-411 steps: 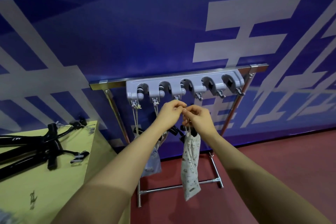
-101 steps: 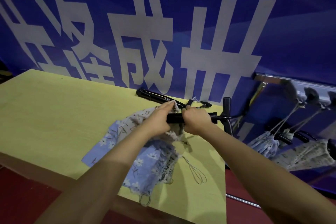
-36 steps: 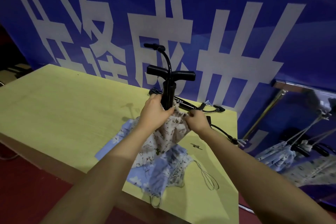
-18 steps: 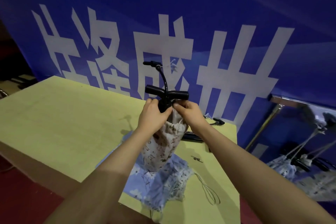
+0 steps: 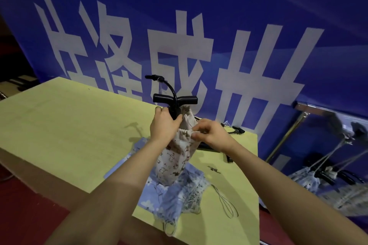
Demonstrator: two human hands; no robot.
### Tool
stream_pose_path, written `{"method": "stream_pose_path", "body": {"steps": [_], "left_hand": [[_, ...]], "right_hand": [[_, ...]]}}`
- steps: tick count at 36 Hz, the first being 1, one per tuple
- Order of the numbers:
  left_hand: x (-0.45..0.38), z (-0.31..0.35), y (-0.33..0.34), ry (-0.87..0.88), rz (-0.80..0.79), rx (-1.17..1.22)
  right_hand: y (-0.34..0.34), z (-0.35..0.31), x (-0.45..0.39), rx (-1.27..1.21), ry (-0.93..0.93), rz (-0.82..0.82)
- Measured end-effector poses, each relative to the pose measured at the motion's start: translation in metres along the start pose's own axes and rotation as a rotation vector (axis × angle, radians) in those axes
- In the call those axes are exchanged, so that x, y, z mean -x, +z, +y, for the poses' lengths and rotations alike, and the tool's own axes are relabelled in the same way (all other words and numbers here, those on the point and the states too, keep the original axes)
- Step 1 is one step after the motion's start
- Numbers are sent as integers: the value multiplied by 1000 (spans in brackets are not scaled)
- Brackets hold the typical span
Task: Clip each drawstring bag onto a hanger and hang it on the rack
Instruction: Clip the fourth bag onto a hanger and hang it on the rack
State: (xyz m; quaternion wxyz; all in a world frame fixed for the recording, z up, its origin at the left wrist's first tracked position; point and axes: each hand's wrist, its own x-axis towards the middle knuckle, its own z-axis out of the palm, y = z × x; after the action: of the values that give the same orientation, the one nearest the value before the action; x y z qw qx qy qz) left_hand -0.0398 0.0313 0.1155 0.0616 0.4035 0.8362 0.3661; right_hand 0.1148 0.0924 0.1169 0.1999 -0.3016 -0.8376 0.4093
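Note:
A beige printed drawstring bag [image 5: 175, 157] stands upright over the yellow table [image 5: 65, 131], pulled up around a black T-handled hanger [image 5: 175, 100] whose curved hook sticks out above. My left hand [image 5: 164, 126] grips the bag's neck and the black shaft. My right hand [image 5: 209, 135] pinches the gathered cord channel on the bag's right side. A blue floral drawstring bag [image 5: 171, 195] lies flat under the beige one. The rack [image 5: 310, 108] at the right edge holds bags on hangers [image 5: 318, 177].
More black hangers [image 5: 235, 130] lie on the table behind my hands. A loose cord loop [image 5: 227, 203] lies near the table's right front corner. A blue banner wall with white characters stands right behind the table. The floor is red.
My right hand has slid from the bag's top down to the gathered neck on its right side. The bag and hanger stay upright in my left hand.

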Motion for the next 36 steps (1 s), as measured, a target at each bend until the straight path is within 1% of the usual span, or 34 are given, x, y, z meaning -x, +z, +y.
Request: {"method": "stream_pose_path", "body": {"steps": [2,4,8,9,11,13,15,17,21,25,28,30,36], "left_hand": [[0,0,1,11,-10,37],[-2,-2,1,38,-27,86],[1,-1,-3,58,-63,198],[2,1,-5,54,-70,232],[4,5,-10,54,-89,298],[3,11,-18,60,-114,353],[1,16,-26,62,-143,388],[-2,20,-33,62,-162,417],[-4,26,-42,14,-179,520],[-3,31,-48,-4,-195,599],[-3,33,-51,6,-216,596],[-4,34,-53,8,-221,585],[-4,32,-52,18,-254,518]], "right_hand": [[-2,0,2,-92,12,46],[-7,1,5,-159,37,58],[-15,3,8,-229,78,3],[-17,3,8,-251,76,11],[-18,1,6,-342,65,82],[-19,-1,0,-459,75,215],[-20,-4,-5,-425,79,325],[-19,-6,-11,-348,67,362],[-24,-11,-25,-272,84,343],[-27,-17,-33,-260,130,257],[-28,-24,-35,-222,126,192],[-28,-27,-34,-172,89,163],[-27,-21,-25,-165,38,177]]}}
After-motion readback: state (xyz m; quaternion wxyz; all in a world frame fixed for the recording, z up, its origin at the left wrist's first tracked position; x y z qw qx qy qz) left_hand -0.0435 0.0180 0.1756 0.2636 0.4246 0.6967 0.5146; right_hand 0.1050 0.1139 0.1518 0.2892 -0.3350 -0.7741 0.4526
